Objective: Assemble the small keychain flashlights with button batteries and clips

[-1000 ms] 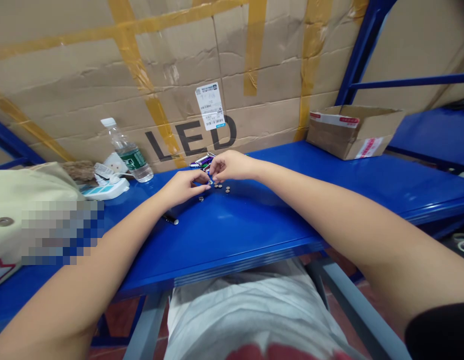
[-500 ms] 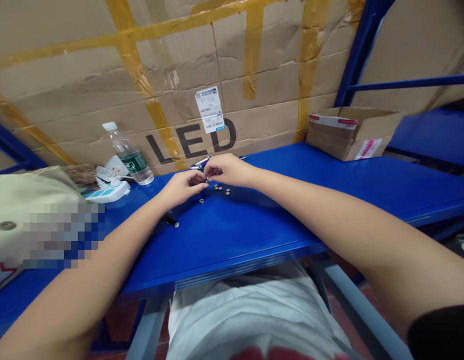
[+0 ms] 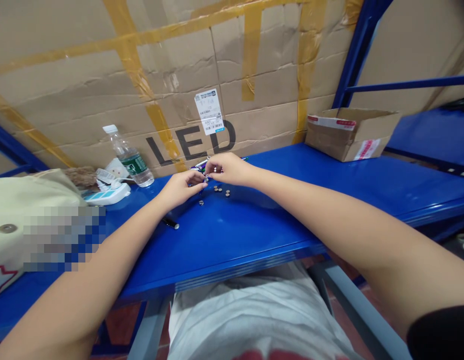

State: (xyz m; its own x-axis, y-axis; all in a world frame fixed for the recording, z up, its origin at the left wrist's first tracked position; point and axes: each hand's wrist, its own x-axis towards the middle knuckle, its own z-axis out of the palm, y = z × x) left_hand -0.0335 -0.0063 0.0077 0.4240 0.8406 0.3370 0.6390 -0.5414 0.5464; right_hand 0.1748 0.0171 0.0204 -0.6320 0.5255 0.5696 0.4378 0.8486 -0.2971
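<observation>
Nearest me, pale cloth [image 3: 232,310] covers my lap, just under the front edge of the blue desk [image 3: 235,235]. A black tube [image 3: 170,223] lies on it beside my left forearm, which hides its far end; the end that shows is pale. Past the tube sits a shiny bit [image 3: 201,203], apart from my fingers and just below them.

My left grip [image 3: 182,189] is nearly closed, thumb and curled fingers on a small piece [image 3: 206,179] at their tips. My right grip [image 3: 229,169] comes at that piece from the other side, fingers bent and tips against it; whether they pinch it I cannot tell. The piece looks tiny and silvery, its shape mostly hidden by my fingertips. More bright specks show under my right fingers, too small to make out.

Just below my right grip, 2 pairs of discs [image 3: 220,190] lie on the desk, small and round, with dull tan tops and dark sides.

Right behind my fingers is a pile of pens [image 3: 201,162], purple, green and silver, partly covered. Farther off stand a bottle [image 3: 132,160] to the left and an open carton [image 3: 350,132] to the right, before a taped box [image 3: 262,115].
</observation>
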